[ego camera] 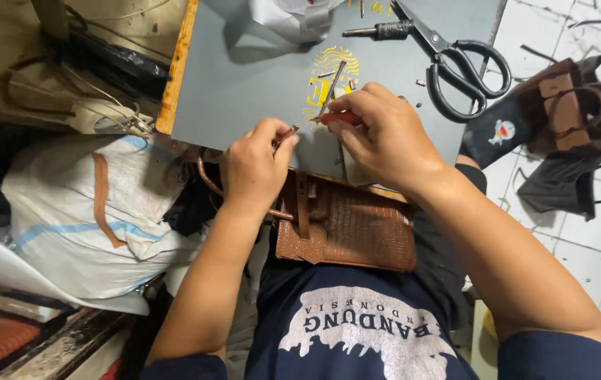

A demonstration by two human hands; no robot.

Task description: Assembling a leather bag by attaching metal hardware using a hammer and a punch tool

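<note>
Black-handled scissors (455,60) are lying open on my grey worktop (244,84), just beside an awl (378,31) with a wrapped handle. A white sack (89,211) is slumping at my left, and dark leather straps (574,112) are sprawling over the tiled floor (589,246).

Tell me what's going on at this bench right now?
A person sits at a grey work board with a brown textured handbag on their lap. The left hand pinches a small metal piece of the bag's strap against the board's edge. The right hand holds a red-handled tool, its metal tip pointing up the board. Black-handled scissors lie on the board's far right, untouched. More dark leather goods sit on the tiled floor.
</note>
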